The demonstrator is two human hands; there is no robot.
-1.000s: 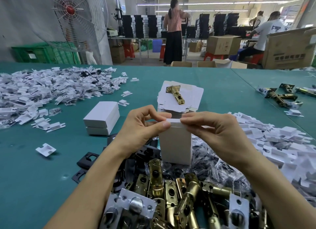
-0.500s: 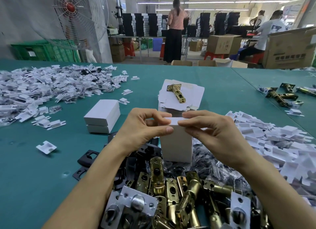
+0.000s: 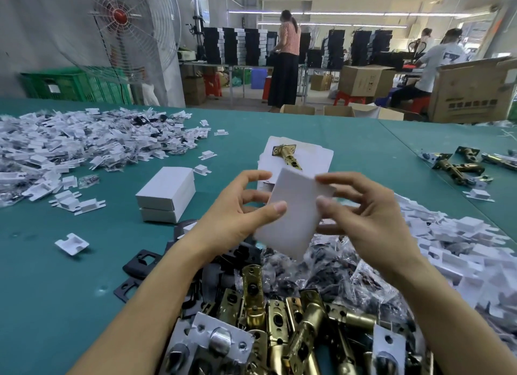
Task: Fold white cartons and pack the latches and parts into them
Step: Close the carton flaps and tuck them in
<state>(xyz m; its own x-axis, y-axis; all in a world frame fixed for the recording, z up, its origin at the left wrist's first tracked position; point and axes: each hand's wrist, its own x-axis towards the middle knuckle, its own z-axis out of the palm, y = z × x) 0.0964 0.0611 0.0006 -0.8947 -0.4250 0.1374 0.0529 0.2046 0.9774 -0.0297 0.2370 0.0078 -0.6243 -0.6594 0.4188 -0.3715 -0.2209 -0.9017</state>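
White, smooth, flat-sided rectangular carton (image 3: 298, 218)

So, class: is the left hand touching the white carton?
Touching. In the head view the left hand pinches the carton, thumb flat on its front face.

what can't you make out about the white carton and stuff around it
Head view:
white carton: contents hidden by its own walls; edges motion-blurred
flat carton stack: near end behind the carton and left hand
latch pile: cut by bottom edge
brown box print: too small
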